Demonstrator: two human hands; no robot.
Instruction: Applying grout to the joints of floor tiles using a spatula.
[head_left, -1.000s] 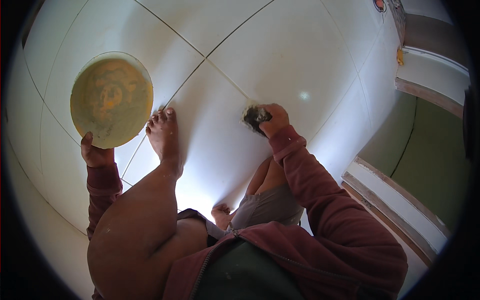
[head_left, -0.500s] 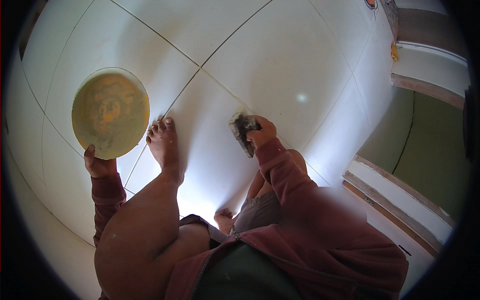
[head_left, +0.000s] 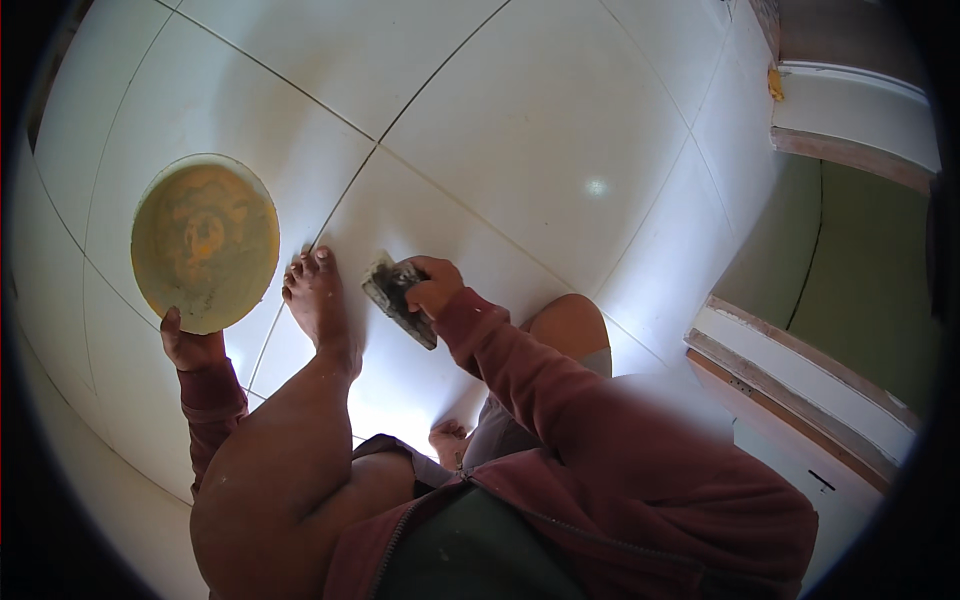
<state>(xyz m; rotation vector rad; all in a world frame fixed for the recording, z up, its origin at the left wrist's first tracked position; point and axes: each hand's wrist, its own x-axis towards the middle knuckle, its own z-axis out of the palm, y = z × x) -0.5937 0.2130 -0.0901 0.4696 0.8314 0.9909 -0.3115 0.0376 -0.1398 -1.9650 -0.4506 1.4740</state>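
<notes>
At the left, my left hand (head_left: 192,343) grips the near rim of a round, shallow bowl (head_left: 205,285). Its thumb lies over the edge. The bowl is pale yellow-green, with orange-brown patches and grey residue inside. Near the middle of the view, my right hand (head_left: 434,286) is closed around a flat, dark grey pad (head_left: 398,302) smeared with pale matter; its exact kind is unclear. The pad hangs tilted over the floor, just right of my bare foot (head_left: 317,300), apart from the bowl.
Large white floor tiles (head_left: 560,130) spread around me. One joint (head_left: 440,105) beyond my foot is dark, while another (head_left: 480,220) running right looks paler. At the right a raised sill (head_left: 800,385) borders a greenish floor area (head_left: 860,310).
My right hand has carried the pad left and slightly toward me, off the pale joint and closer to the bowl. My left hand and the bowl have shifted slightly down and left in view.
</notes>
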